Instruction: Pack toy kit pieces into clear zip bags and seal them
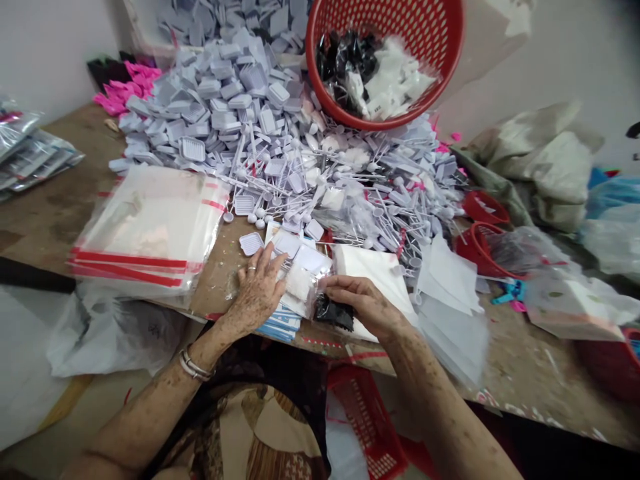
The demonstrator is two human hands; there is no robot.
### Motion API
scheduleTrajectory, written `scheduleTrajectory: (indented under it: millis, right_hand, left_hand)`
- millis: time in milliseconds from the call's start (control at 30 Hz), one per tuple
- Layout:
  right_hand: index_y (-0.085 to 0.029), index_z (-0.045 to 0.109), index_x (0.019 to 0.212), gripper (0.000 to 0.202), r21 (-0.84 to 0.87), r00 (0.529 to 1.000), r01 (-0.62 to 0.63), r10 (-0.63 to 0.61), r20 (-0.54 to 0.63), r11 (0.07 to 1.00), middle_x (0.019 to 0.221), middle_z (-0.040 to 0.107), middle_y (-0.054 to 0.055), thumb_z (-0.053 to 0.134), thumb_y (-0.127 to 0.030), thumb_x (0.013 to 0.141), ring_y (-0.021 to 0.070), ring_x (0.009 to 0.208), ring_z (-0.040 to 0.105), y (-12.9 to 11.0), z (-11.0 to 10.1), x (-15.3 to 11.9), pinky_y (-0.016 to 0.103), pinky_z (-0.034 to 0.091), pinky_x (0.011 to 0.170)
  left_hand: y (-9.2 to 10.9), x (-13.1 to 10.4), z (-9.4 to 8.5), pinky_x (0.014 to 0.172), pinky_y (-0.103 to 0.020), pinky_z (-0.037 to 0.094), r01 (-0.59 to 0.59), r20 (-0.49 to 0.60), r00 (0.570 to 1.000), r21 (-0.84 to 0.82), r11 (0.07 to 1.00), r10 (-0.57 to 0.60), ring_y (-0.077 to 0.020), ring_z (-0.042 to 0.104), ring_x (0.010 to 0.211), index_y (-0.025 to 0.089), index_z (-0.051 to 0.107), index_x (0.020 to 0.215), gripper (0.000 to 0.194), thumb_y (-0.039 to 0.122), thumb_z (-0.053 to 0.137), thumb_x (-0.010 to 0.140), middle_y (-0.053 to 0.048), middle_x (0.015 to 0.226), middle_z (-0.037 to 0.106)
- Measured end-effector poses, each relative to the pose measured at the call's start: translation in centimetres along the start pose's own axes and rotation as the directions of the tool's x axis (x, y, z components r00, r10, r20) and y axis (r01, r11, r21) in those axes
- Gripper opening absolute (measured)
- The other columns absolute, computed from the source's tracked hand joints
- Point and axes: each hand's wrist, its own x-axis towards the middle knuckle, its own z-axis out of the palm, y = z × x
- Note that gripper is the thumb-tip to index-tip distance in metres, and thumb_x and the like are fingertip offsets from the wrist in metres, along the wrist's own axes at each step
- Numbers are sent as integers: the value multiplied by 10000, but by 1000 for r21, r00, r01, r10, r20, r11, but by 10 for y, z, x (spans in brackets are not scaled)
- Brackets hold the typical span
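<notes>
My left hand lies with fingers spread on a small group of pale plastic pieces and a clear bag with white contents. Under that hand is a stack of blue-and-white printed sheets. With bent fingers pressed together, my right hand grips a small black packet by its upper edge. The packet is close beside the white contents. A shallow pale plastic tray lies just beyond my left fingertips. White sheets lie beneath and behind my right hand.
A large heap of pale plastic parts covers the back. A red basket of black and white packets rests on it. Clear red-striped bags lie left, translucent sheets right. Another red basket stands below the table edge.
</notes>
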Motion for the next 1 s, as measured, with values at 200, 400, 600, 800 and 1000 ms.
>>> scheduleTrajectory:
  millis: [200, 400, 600, 800, 1000]
  right_hand:
    - [-202, 775, 872, 277, 119, 996, -22, 31, -78, 993, 758, 750, 18, 806, -338, 632, 144, 650, 650, 5, 5, -6, 269, 490, 659]
    - [-207, 791, 965, 381, 185, 995, -80, 67, 74, 980, 932, 789, 66, 811, -303, 596, 217, 857, 720, 9, 16, 2, 363, 526, 875]
    - [-227, 773, 950, 300, -214, 995, 92, -98, -15, 972, 938, 784, 43, 728, -362, 687, 224, 861, 698, -6, -3, -17, 357, 531, 823]
    - [-201, 675, 1113, 377, -560, 908, 90, -299, -292, 823, 598, 609, -13, 590, -432, 827, 149, 527, 501, -1, -32, -52, 274, 389, 501]
    - [-221, 692, 1069, 379, -565, 921, 73, -273, -278, 822, 788, 685, 38, 687, -430, 753, 193, 686, 622, 8, -51, -73, 310, 493, 611]
  left_hand:
    - [1, 0, 0, 1091, -526, 333, 23, 3, 1000, -35, 999, -23, -292, 284, 1457, 220, 410, 1471, 512, 260, 407, 960, -134, 1611, 294]
    - [10, -1, 1, 1063, -557, 369, 42, 0, 999, 53, 998, -42, -332, 281, 1460, 211, 420, 1467, 528, 361, 468, 964, -149, 1620, 266]
    - [11, -5, -7, 1052, -617, 336, -11, -27, 999, 203, 979, 17, -397, 279, 1451, 226, 389, 1496, 547, 336, 465, 966, -154, 1613, 285]
    - [37, 12, -24, 1018, -595, 367, -477, 114, 879, 247, 843, 463, -384, 356, 1415, 381, 461, 1425, 546, 120, 458, 946, -134, 1603, 307]
    - [66, 37, -32, 1005, -587, 406, -689, 305, 720, 217, 691, 623, -374, 445, 1334, 238, 714, 1078, 234, 182, 532, 942, -153, 1486, 447]
